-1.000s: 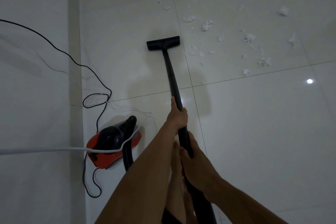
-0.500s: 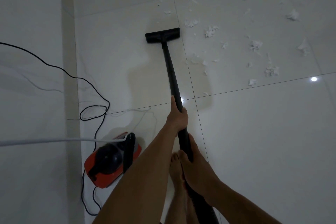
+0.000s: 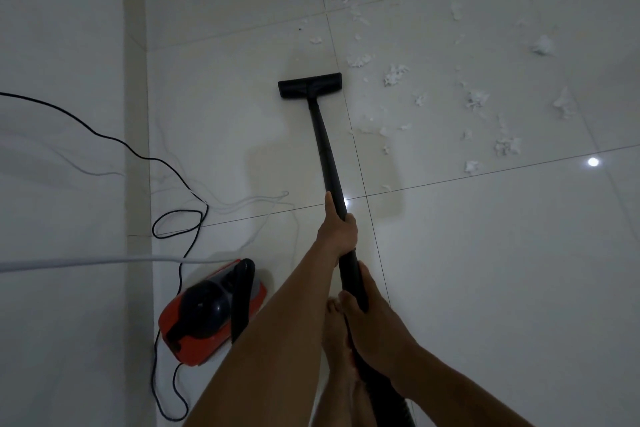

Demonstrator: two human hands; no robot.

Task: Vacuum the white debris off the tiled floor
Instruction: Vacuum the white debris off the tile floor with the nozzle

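Black rigid wand (image 3: 327,156) gripped by left hand (image 3: 339,230), right hand (image 3: 372,326); flat nozzle (image 3: 310,85) near fluffy white debris (image 3: 394,74)

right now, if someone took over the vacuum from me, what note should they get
Hands: left hand grips the black tube higher up; right hand grips it lower down.
The floor head sits flat on the tiled floor, just left of the white scraps.
The red vacuum body stands at the left, with the black cord looped beside it.
Done: cannot tell how much has been picked up.
Left: scraps scattered right of and beyond the head; sweep that way, mind the cord.
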